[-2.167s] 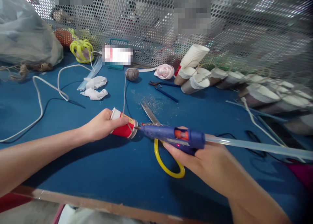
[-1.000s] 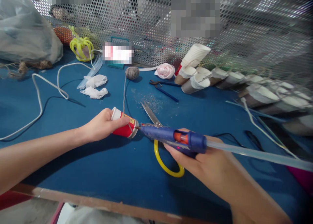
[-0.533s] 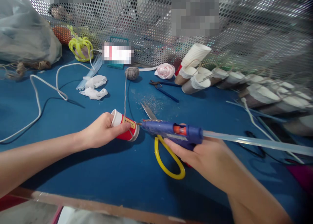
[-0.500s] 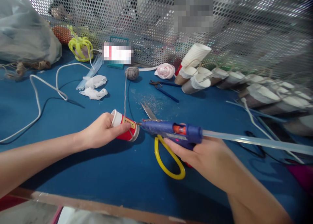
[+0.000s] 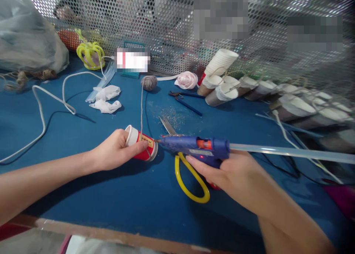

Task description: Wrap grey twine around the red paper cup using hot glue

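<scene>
My left hand (image 5: 118,149) grips a red and white paper cup (image 5: 132,136), tipped on its side with its base to the right. My thumb presses grey yarn (image 5: 142,113) against the cup wall; the strand runs back to a grey yarn ball (image 5: 149,83). My right hand (image 5: 230,176) is closed around a blue hot glue gun (image 5: 188,144) with a lit red light and a long clear glue stick (image 5: 277,152) out of its rear. The gun's nozzle is at the cup near its base; contact is hard to tell. Yellow-handled scissors (image 5: 177,174) lie partly under the gun.
Pliers (image 5: 185,102), a pink ribbon roll (image 5: 186,80) and white crumpled scraps (image 5: 105,100) lie behind my hands. Several wrapped cups (image 5: 222,94) line the right back, before a perforated metal screen (image 5: 166,24). A white cable (image 5: 41,109) winds over the blue table (image 5: 119,202) at left.
The view has shifted very slightly. Both hands keep their hold, and the glue gun's rear with its stick sits a little higher. Cup and nozzle stay practically in place.
</scene>
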A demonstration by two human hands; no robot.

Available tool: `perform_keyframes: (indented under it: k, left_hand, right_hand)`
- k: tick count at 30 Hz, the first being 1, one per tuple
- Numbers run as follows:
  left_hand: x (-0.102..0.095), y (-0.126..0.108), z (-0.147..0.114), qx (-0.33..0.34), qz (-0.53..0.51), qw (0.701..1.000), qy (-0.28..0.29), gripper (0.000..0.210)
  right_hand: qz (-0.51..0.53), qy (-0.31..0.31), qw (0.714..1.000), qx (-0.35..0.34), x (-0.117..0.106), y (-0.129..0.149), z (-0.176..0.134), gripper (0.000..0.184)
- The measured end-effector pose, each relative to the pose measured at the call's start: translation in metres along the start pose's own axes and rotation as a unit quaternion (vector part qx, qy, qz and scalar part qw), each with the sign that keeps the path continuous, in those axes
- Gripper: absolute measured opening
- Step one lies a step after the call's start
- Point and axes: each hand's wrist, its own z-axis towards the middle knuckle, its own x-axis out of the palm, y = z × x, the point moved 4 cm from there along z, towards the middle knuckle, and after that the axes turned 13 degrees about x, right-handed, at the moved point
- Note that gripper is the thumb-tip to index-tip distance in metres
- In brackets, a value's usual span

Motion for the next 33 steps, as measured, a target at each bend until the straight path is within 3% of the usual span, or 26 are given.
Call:
perform_keyframes:
  k: [3, 6, 13, 18, 27, 33]
  left_hand:
    - [0.001, 0.0, 0.0, 0.004, -0.006, 1.0, 0.006, 0.037]
    - [0.001, 0.0, 0.0, 0.012, -0.011, 1.0, 0.006, 0.036]
    - [0.0, 0.003, -0.002, 0.013, -0.002, 1.0, 0.005, 0.035]
    - [0.0, 0.002, 0.0, 0.014, -0.001, 1.0, 0.004, 0.036]
    - [0.0, -0.002, 0.001, 0.017, -0.008, 1.0, -0.005, 0.035]
    - [-0.001, -0.002, 0.002, 0.01, -0.014, 1.0, -0.01, 0.035]
  right_hand:
    - [-0.117, -0.025, 0.983, -0.142, 0.002, 0.009, 0.003, 0.045]
    - [-0.15, -0.021, 0.977, -0.152, 0.003, 0.01, 0.007, 0.043]
    - [-0.062, 0.035, 0.996, -0.051, 0.006, 0.003, 0.011, 0.032]
    - [-0.026, 0.059, 0.998, -0.022, 0.003, 0.004, 0.007, 0.036]
    - [0.076, 0.082, 0.987, 0.115, -0.001, -0.001, -0.005, 0.035]
    - [0.086, 0.095, 0.983, 0.131, 0.0, -0.001, -0.01, 0.025]
